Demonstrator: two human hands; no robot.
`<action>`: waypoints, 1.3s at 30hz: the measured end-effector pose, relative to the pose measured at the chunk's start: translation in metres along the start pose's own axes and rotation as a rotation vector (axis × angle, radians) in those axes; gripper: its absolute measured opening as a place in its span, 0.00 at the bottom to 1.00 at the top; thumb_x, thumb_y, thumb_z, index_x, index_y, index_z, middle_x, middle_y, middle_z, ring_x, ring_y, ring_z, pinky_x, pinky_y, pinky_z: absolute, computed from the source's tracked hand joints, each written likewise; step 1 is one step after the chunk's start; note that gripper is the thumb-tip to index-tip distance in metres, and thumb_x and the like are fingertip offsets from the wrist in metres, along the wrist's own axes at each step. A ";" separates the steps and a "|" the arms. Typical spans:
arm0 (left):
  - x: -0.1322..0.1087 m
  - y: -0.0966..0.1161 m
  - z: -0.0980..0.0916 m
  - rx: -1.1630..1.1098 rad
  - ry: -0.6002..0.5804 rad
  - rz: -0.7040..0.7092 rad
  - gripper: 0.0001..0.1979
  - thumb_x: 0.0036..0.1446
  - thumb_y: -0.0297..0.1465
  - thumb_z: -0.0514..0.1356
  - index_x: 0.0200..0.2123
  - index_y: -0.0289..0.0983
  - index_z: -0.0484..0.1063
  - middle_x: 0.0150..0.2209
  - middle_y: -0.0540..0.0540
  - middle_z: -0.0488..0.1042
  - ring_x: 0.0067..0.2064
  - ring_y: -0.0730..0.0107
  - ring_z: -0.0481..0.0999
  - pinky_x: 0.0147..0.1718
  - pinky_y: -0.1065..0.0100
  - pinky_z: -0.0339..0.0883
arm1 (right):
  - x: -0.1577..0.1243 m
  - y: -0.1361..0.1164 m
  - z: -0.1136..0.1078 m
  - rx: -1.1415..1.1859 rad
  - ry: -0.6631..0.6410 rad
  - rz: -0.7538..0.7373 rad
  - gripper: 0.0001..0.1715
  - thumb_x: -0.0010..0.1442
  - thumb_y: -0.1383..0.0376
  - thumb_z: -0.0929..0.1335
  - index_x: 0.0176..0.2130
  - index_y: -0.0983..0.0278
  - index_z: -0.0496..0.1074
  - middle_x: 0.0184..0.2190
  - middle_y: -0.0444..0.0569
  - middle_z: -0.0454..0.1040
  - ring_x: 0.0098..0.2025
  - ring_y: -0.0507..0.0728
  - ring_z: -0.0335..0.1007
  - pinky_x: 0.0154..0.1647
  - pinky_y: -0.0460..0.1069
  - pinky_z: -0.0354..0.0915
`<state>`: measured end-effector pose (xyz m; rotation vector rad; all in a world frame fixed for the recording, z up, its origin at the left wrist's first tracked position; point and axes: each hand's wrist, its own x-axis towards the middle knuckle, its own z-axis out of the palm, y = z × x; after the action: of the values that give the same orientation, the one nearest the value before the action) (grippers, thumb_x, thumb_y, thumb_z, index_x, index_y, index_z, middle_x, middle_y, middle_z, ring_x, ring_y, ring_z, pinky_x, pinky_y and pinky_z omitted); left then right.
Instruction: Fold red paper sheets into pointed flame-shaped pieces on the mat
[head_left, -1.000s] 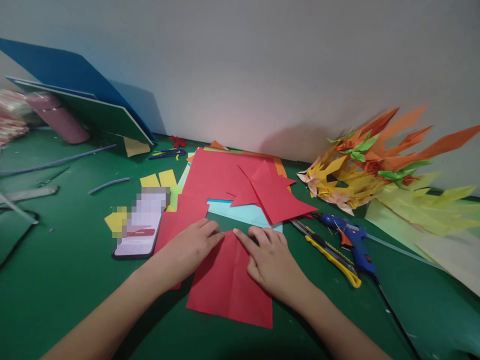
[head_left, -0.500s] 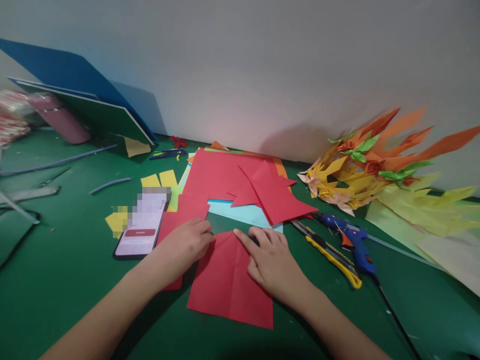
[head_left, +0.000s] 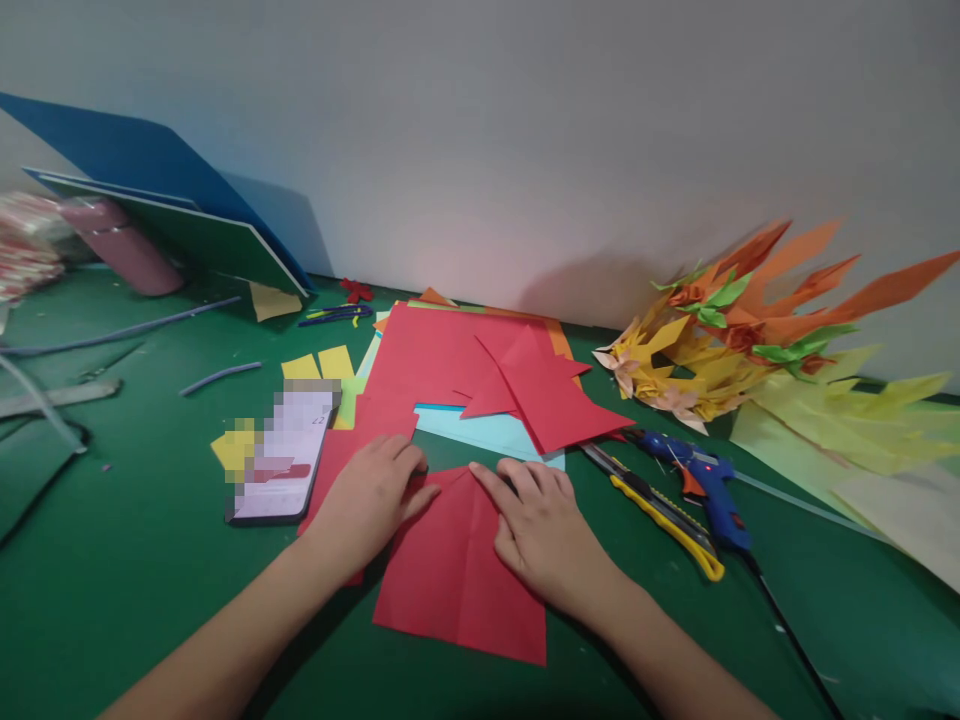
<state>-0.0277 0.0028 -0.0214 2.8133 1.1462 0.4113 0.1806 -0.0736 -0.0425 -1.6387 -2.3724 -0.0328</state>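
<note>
A red paper sheet (head_left: 457, 580) lies on the green table (head_left: 135, 590) in front of me, its top corners folded in to a point. My left hand (head_left: 371, 500) rests on the folded left flap, fingers bent and pressing down. My right hand (head_left: 540, 525) lies flat on the right flap, its forefinger stretched to the tip of the fold. Neither hand lifts the paper off the table.
A stack of red, cyan and orange paper (head_left: 480, 375) lies behind the sheet. A phone (head_left: 281, 465) sits left, a yellow box cutter (head_left: 660, 505) and a blue glue gun (head_left: 701, 485) right. Paper flowers (head_left: 720, 340) line the wall; boards (head_left: 165, 220) lean at far left.
My left hand slid left and back along the left flap, then settled on it. My right hand has hardly moved. The view shifted slightly.
</note>
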 end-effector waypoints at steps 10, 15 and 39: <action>0.001 0.006 0.000 -0.260 -0.007 -0.114 0.06 0.53 0.24 0.57 0.27 0.38 0.62 0.26 0.51 0.67 0.31 0.66 0.69 0.29 0.68 0.64 | 0.002 0.001 -0.001 0.019 -0.021 0.013 0.35 0.53 0.72 0.62 0.60 0.63 0.63 0.45 0.54 0.69 0.45 0.62 0.61 0.46 0.57 0.57; -0.001 0.010 0.005 -0.340 0.082 0.039 0.09 0.52 0.18 0.52 0.29 0.38 0.62 0.29 0.50 0.67 0.32 0.69 0.69 0.31 0.69 0.65 | -0.002 0.002 0.005 0.066 0.077 0.035 0.31 0.54 0.72 0.61 0.58 0.67 0.64 0.48 0.57 0.70 0.48 0.63 0.61 0.50 0.58 0.57; 0.001 0.019 0.006 0.127 -0.191 0.337 0.16 0.59 0.17 0.51 0.48 0.33 0.68 0.57 0.41 0.69 0.39 0.63 0.73 0.39 0.64 0.68 | -0.002 0.001 0.006 0.131 0.159 0.028 0.23 0.54 0.73 0.60 0.49 0.68 0.67 0.45 0.57 0.71 0.46 0.63 0.64 0.47 0.58 0.59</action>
<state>-0.0123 -0.0100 -0.0232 3.0800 0.6855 0.0860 0.1813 -0.0741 -0.0495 -1.5475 -2.1850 -0.0020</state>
